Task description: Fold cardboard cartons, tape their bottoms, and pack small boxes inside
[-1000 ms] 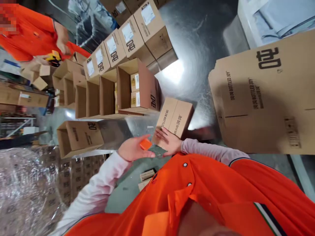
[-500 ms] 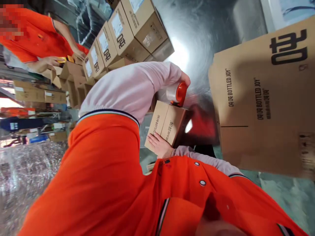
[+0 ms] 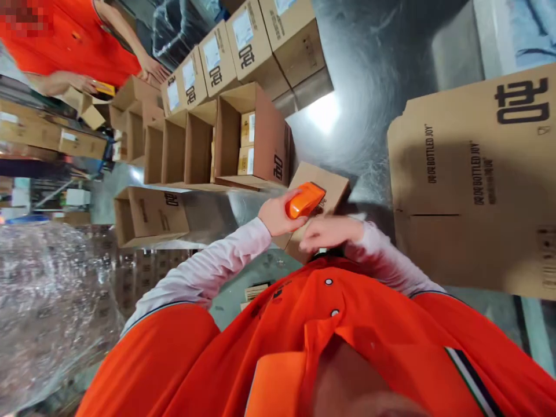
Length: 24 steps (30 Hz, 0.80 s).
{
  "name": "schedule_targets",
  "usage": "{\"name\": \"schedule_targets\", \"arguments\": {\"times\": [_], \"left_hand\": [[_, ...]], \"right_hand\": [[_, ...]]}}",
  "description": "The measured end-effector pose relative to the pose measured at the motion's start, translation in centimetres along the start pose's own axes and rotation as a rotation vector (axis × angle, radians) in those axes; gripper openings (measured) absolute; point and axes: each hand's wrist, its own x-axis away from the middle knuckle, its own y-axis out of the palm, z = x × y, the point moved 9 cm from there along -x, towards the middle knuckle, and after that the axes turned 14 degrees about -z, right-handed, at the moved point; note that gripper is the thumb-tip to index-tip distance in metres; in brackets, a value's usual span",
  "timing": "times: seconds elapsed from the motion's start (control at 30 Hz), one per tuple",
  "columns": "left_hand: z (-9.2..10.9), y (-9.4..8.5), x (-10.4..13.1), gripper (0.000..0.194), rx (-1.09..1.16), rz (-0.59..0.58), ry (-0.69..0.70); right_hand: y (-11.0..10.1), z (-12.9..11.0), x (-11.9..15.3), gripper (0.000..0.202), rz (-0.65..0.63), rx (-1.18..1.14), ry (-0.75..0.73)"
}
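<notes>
Currently: tape dispenser (image 3: pixel 304 201), clamped in L hand (image 3: pixel 278 215), over sm. carton (image 3: pixel 334 190) at near edge of surface (image 3: pixel 356 127); carton's long axis slants away from wearer; R hand (image 3: pixel 329 232) nearer edge (grip: can't tell).

Your open lane: bare desk (image 3: pixel 369 92) beyond the small carton (image 3: pixel 321 174), between the labelled boxes (image 3: pixel 256 52) and the flat cardboard (image 3: pixel 469 237). Low pass left of the carton is blocked by the open box (image 3: pixel 268 142). Above the carton, your left hand (image 3: pixel 277 216), tape dispenser (image 3: pixel 304 200) and right hand (image 3: pixel 333 231) crowd the space.
</notes>
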Motion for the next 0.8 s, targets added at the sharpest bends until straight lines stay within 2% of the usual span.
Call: {"name": "schedule_targets", "arguments": {"times": [0.03, 0.07, 0.1, 0.13, 0.17, 0.23, 0.3, 0.37, 0.43, 0.5, 0.53, 0.6, 0.73, 0.8], "left_hand": [[0.2, 0.4, -0.3, 0.085, 0.003, 0.008, 0.025], [0.4, 0.4, -0.8, 0.085, 0.006, 0.017, 0.050], [0.7, 0.2, -1.4, 0.083, 0.010, 0.033, 0.070], [0.9, -0.1, -1.8, 0.081, 0.015, 0.049, 0.087], [0.9, -0.3, -2.0, 0.078, 0.022, 0.068, 0.099], [0.2, 0.3, -1.1, 0.075, 0.049, 0.085, 0.125], [-1.8, 2.7, 2.0, 0.074, 0.093, 0.062, 0.126], [-5.3, 6.5, 6.6, 0.076, 0.125, 0.022, 0.062], [-9.2, 11.3, 11.2, 0.078, 0.133, -0.035, -0.050], [-12.0, 15.7, 13.8, 0.080, 0.130, -0.103, -0.129], [-12.8, 17.3, 14.1, 0.080, 0.123, -0.126, -0.145], [-12.9, 19.1, 12.7, 0.081, 0.096, -0.138, -0.135], [-10.3, 19.4, 7.3, 0.084, 0.058, -0.124, -0.091], [-9.1, 19.8, 5.1, 0.082, 0.073, -0.166, -0.090]], "right_hand": [[-3.2, 1.7, 1.2, 0.064, 0.092, 0.008, 0.135], [-7.2, 4.1, 2.9, 0.071, 0.311, 0.053, 0.386], [-10.3, 6.0, 4.3, 0.073, 0.469, 0.111, 0.609], [-12.2, 7.5, 4.5, 0.079, 0.518, 0.151, 0.774], [-13.1, 9.0, 3.9, 0.090, 0.489, 0.161, 0.895], [-13.0, 11.2, 1.7, 0.118, 0.371, 0.175, 1.010], [-12.3, 12.4, 0.3, 0.131, 0.329, 0.204, 1.049], [-12.0, 12.7, 0.4, 0.131, 0.390, 0.226, 1.079], [-11.9, 12.9, 1.1, 0.123, 0.448, 0.204, 1.098], [-12.0, 13.0, 1.6, 0.115, 0.480, 0.193, 1.104], [-12.1, 13.0, 1.7, 0.113, 0.484, 0.196, 1.106], [-12.4, 13.1, 1.7, 0.113, 0.480, 0.213, 1.111], [-13.3, 13.6, 1.8, 0.114, 0.453, 0.250, 1.106], [-13.8, 13.8, 1.7, 0.118, 0.448, 0.266, 1.096]]}}
